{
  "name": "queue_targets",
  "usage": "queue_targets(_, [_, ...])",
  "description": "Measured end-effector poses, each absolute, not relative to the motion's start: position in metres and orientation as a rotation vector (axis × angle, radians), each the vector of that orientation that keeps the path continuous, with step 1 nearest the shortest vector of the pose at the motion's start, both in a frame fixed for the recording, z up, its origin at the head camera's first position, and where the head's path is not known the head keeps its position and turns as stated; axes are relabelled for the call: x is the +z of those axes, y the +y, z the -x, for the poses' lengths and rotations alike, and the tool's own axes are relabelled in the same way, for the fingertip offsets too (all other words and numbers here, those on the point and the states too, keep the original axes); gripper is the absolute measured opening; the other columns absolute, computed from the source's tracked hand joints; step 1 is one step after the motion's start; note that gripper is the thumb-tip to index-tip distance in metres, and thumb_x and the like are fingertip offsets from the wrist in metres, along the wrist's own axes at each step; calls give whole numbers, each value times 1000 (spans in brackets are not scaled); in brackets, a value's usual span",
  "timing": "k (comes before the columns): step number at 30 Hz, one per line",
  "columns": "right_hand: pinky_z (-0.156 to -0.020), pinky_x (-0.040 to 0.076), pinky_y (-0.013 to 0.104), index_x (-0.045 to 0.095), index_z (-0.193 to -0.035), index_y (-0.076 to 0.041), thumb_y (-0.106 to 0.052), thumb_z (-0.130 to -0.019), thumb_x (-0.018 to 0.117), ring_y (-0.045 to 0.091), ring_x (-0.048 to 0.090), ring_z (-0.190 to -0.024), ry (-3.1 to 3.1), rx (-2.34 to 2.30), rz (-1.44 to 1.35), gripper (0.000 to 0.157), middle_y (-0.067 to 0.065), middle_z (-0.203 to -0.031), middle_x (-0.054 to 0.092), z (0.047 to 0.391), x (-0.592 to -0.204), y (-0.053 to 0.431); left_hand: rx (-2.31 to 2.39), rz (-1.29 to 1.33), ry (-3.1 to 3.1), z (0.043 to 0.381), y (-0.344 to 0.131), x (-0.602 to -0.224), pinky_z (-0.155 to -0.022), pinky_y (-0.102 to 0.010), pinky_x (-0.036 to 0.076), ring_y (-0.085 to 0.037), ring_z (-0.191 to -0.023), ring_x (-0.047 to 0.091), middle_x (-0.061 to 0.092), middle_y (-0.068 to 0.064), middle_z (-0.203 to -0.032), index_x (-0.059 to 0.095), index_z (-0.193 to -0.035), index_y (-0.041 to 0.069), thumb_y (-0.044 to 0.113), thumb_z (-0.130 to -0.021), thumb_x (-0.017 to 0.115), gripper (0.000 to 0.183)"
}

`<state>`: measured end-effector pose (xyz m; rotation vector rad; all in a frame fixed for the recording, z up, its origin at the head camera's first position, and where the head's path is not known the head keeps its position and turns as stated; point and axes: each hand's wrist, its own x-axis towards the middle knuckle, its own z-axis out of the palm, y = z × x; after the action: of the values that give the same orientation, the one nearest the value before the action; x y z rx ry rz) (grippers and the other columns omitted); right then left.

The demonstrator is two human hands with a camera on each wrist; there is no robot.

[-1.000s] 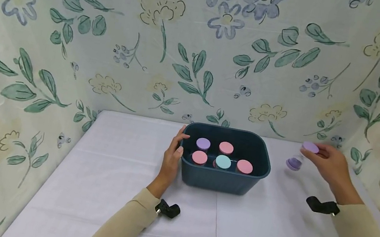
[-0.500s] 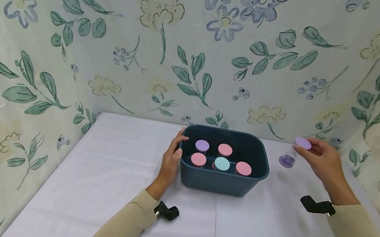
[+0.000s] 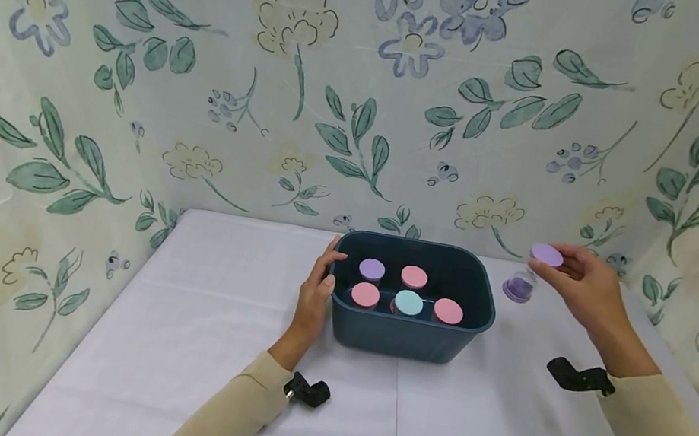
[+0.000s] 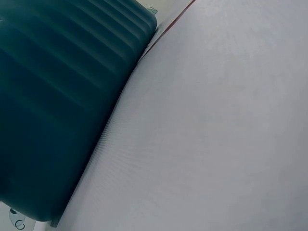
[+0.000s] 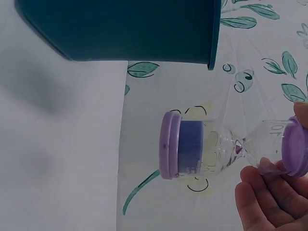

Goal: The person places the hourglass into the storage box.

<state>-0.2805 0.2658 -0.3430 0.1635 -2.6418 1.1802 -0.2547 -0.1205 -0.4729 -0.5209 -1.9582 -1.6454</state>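
My right hand (image 3: 587,289) pinches an hourglass (image 5: 211,147) by one of its purple end caps, to the right of a dark teal bin (image 3: 402,337). Purple sand fills the hourglass's lower bulb, and a little shows at the neck. In the head view it hangs tilted above the white cloth. My left hand (image 3: 311,296) holds the bin's left side, fingertips at the rim. Inside the bin stand a purple-capped piece (image 3: 372,269), a teal-capped one (image 3: 408,303) and several pink-capped ones (image 3: 448,311). In the left wrist view the bin's ribbed wall (image 4: 62,96) shows; the left hand is hidden there.
A white cloth (image 3: 196,347) with creases covers the table. Behind it and along both sides hangs a floral curtain (image 3: 369,98). Each wrist wears a black camera mount, one on the left (image 3: 308,390) and one on the right (image 3: 581,377).
My right hand has carried the hourglass leftward, closer to the bin's right side, and slightly up. The left hand stays on the bin, and the bin's contents look the same.
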Motion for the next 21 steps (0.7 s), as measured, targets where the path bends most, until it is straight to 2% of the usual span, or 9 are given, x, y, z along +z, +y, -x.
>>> queue_targets(4, [-96, 45, 52, 47, -135, -4, -47, -87, 64, 33, 55, -113, -2635, 1169, -195, 67, 20, -131, 56, 278, -338, 261, -1645, 523, -1953, 254, -121, -473, -116, -48, 17, -16, -146, 20, 25, 1, -159, 46, -136, 17, 30, -96, 31, 44])
queue_targets(7, [-95, 45, 49, 48, -135, -5, -46, -87, 65, 30, 56, -111, -2637, 1150, -216, 65, 18, -130, 56, 277, -335, 258, -1659, 526, -1954, 243, -119, -459, -116, -47, 17, -20, -146, 20, 25, -7, -158, 46, -135, 9, 22, -95, 32, 44])
queue_targets(11, [-89, 50, 25, 50, -134, -7, -46, -87, 65, 11, 57, -102, -2640, 1144, -243, 63, 15, -128, 58, 275, -330, 253, -1679, 535, -1952, 228, -117, -440, -116, -49, 17, -28, -145, 21, 26, -18, -156, 45, -132, -3, 10, -93, 32, 43])
queue_targets(14, [-79, 45, 9, 51, -133, -8, -46, -87, 66, 3, 55, -98, -2628, 1150, -269, 61, 14, -127, 59, 274, -325, 247, -1676, 537, -1946, 227, -117, -440, -116, -49, 18, -30, -145, 22, 26, -20, -155, 45, -132, -5, 11, -94, 32, 42])
queue_targets(17, [-76, 42, 5, 52, -132, -8, -45, -86, 67, 11, 57, -101, -2613, 1162, -289, 61, 14, -126, 59, 273, -321, 241, -1669, 550, -1929, 227, -118, -439, -116, -46, 19, -32, -144, 22, 27, -23, -154, 45, -130, -7, 10, -94, 32, 42])
queue_targets(21, [-76, 42, 6, 52, -132, -8, -45, -86, 67, 24, 57, -108, -2616, 1158, -305, 62, 12, -125, 58, 271, -317, 234, -1659, 565, -1920, 227, -118, -437, -117, -41, 19, -34, -144, 23, 27, -26, -153, 44, -129, -9, 9, -93, 32, 41])
